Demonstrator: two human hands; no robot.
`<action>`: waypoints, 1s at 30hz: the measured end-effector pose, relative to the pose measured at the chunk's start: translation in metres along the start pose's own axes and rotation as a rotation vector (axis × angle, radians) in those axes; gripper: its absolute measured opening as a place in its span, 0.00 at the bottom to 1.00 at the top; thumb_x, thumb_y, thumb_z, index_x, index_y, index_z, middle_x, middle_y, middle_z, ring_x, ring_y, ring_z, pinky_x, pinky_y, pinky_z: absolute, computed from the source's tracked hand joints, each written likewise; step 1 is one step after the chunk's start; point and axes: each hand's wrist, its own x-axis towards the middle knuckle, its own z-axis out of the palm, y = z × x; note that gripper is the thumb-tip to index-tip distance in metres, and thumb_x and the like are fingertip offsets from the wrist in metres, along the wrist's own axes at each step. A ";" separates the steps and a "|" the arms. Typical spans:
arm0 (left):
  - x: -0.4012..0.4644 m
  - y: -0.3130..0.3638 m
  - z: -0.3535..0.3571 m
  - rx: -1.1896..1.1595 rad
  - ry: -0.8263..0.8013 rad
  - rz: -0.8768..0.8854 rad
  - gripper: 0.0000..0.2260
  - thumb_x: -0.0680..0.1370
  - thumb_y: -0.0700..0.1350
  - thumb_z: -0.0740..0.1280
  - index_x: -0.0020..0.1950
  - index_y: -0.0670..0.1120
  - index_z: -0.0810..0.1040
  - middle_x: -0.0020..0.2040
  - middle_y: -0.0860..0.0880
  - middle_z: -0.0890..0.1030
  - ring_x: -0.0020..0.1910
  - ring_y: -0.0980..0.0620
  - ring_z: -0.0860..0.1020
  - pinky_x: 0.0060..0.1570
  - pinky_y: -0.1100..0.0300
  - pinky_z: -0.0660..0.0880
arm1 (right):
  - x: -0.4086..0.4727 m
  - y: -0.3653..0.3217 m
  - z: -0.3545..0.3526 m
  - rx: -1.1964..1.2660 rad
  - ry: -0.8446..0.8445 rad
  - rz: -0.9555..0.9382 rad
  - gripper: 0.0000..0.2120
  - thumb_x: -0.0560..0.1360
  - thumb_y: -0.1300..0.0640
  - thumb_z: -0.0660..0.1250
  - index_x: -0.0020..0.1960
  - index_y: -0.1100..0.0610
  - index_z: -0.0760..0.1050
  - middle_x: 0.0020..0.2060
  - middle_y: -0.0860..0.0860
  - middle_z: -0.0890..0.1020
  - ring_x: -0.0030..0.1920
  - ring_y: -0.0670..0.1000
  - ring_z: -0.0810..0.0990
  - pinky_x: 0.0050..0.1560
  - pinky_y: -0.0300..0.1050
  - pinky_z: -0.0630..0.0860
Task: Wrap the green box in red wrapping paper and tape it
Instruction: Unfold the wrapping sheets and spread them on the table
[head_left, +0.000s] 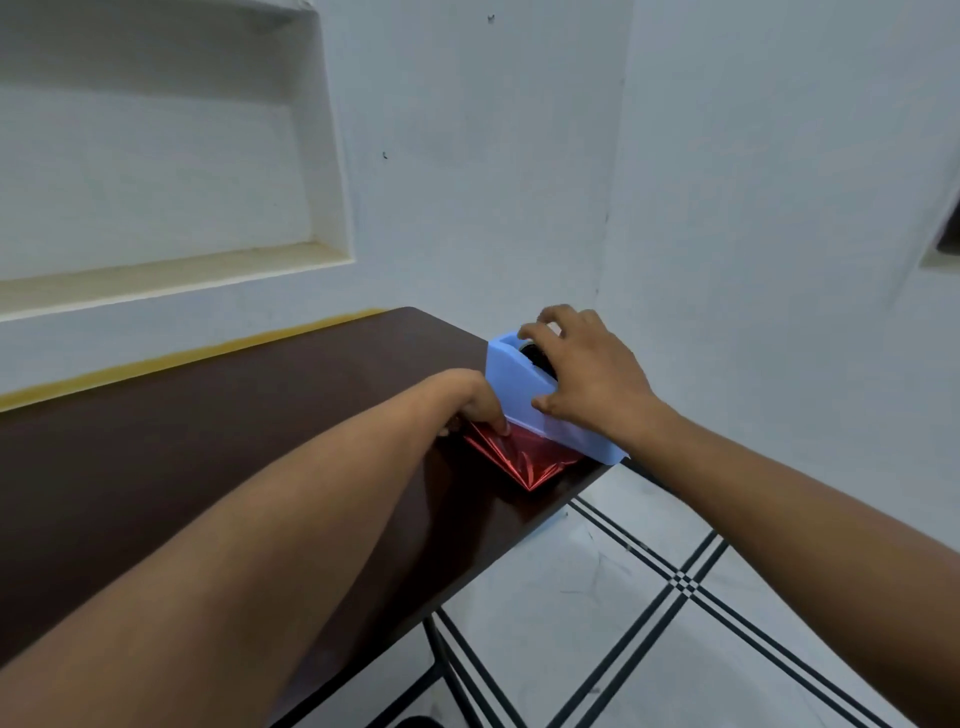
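Landmark: blue tape dispenser (540, 400), at the far right corner of the dark surface (208, 441).

- Nearest: red-wrapped box (519, 460), just in front of the dispenser, touching its near side; a pointed paper flap is aimed at the surface edge. No green shows.
- Left hand (480, 402) is set at the dispenser's left; its fingers are pinched down on the red paper.
- Right hand (587, 374) is laid over the dispenser top, fingers curled around it, nearer the tape roll.
- Judgement: tape is likely drawn toward the flap.
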 end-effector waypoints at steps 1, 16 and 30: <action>0.002 0.000 0.000 -0.027 -0.002 -0.010 0.23 0.79 0.53 0.72 0.67 0.40 0.72 0.52 0.41 0.77 0.41 0.46 0.76 0.37 0.55 0.75 | 0.004 0.002 -0.002 0.009 -0.067 0.057 0.43 0.67 0.48 0.78 0.77 0.46 0.63 0.71 0.52 0.69 0.63 0.57 0.74 0.47 0.48 0.75; -0.037 -0.058 -0.040 -0.117 0.213 -0.034 0.15 0.76 0.50 0.76 0.53 0.41 0.80 0.45 0.43 0.79 0.37 0.45 0.77 0.31 0.58 0.72 | 0.033 -0.031 -0.014 0.399 -0.160 0.271 0.49 0.59 0.44 0.81 0.75 0.35 0.61 0.56 0.50 0.77 0.53 0.56 0.77 0.46 0.48 0.76; -0.174 -0.275 -0.092 -0.483 0.726 -0.318 0.09 0.77 0.41 0.68 0.54 0.37 0.80 0.47 0.39 0.83 0.37 0.43 0.78 0.34 0.55 0.75 | 0.067 -0.201 0.005 0.374 -0.268 0.061 0.44 0.57 0.47 0.82 0.70 0.42 0.69 0.56 0.51 0.78 0.52 0.58 0.78 0.40 0.48 0.73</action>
